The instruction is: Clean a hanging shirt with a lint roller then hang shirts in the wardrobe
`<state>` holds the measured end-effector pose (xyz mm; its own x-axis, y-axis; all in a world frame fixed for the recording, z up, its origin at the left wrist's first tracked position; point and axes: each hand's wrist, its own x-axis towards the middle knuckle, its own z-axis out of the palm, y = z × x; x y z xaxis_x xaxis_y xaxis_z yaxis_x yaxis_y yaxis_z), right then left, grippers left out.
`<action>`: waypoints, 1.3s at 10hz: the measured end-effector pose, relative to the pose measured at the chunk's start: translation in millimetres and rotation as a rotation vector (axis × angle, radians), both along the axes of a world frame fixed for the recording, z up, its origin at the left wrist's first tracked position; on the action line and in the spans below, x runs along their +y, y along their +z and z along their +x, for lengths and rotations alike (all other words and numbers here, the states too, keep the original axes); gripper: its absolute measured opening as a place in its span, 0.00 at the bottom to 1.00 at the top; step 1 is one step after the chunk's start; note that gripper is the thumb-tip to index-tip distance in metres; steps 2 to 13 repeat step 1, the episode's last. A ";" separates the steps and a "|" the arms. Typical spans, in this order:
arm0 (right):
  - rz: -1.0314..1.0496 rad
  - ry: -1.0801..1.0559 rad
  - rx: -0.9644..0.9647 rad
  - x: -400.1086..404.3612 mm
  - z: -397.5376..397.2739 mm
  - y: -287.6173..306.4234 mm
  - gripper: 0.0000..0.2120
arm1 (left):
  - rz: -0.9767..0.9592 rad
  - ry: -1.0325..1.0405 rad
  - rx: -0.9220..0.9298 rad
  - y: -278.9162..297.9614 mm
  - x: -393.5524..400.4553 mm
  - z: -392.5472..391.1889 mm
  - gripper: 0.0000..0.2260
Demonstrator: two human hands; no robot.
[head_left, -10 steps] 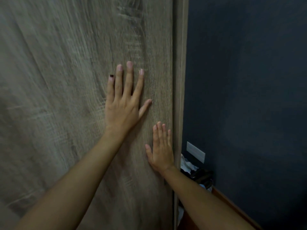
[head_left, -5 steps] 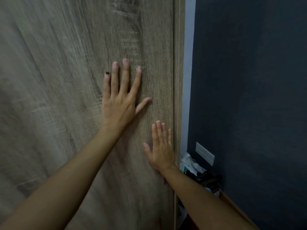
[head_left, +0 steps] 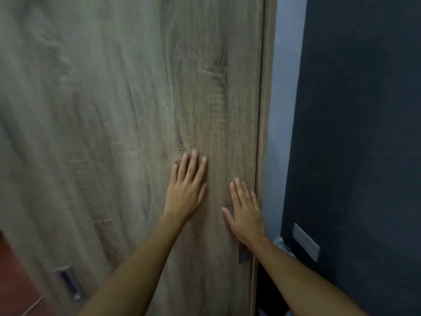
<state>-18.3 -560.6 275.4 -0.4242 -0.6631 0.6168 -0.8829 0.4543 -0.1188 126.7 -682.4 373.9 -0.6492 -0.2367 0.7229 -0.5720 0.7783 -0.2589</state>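
A grey-brown wood-grain wardrobe door (head_left: 114,133) fills the left and middle of the head view. My left hand (head_left: 185,192) lies flat on it with straight fingers pointing up. My right hand (head_left: 247,213) presses flat on the door close to its right edge, just above a dark recessed handle (head_left: 243,253). No shirt and no lint roller are in view.
The wardrobe's side frame (head_left: 265,110) runs down right of the door, then a strip of pale wall (head_left: 287,87) and a dark blue wall (head_left: 364,133) with a white socket plate (head_left: 306,241). A second recessed handle (head_left: 68,285) sits low left. Reddish floor (head_left: 13,281) shows bottom left.
Both hands now sit lower in the frame as the view tilted up and left; more pale wall shows on the right, and both recessed handles have come into sight.
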 end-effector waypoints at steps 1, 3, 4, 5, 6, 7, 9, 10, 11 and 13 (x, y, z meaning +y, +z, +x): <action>0.087 0.059 -0.047 21.3 5.0 23.3 0.36 | 0.154 0.062 -0.038 -17.9 2.8 52.1 0.29; 0.087 0.059 -0.047 21.3 5.0 23.3 0.36 | 0.154 0.062 -0.038 -17.9 2.8 52.1 0.29; 0.087 0.059 -0.047 21.3 5.0 23.3 0.36 | 0.154 0.062 -0.038 -17.9 2.8 52.1 0.29; 0.087 0.059 -0.047 21.3 5.0 23.3 0.36 | 0.154 0.062 -0.038 -17.9 2.8 52.1 0.29; 0.087 0.059 -0.047 21.3 5.0 23.3 0.36 | 0.154 0.062 -0.038 -17.9 2.8 52.1 0.29; 0.087 0.059 -0.047 21.3 5.0 23.3 0.36 | 0.154 0.062 -0.038 -17.9 2.8 52.1 0.29; 0.087 0.059 -0.047 21.3 5.0 23.3 0.36 | 0.154 0.062 -0.038 -17.9 2.8 52.1 0.29; 0.087 0.059 -0.047 21.3 5.0 23.3 0.36 | 0.154 0.062 -0.038 -17.9 2.8 52.1 0.29; 0.087 0.059 -0.047 21.3 5.0 23.3 0.36 | 0.154 0.062 -0.038 -17.9 2.8 52.1 0.29; 0.087 0.059 -0.047 21.3 5.0 23.3 0.36 | 0.154 0.062 -0.038 -17.9 2.8 52.1 0.29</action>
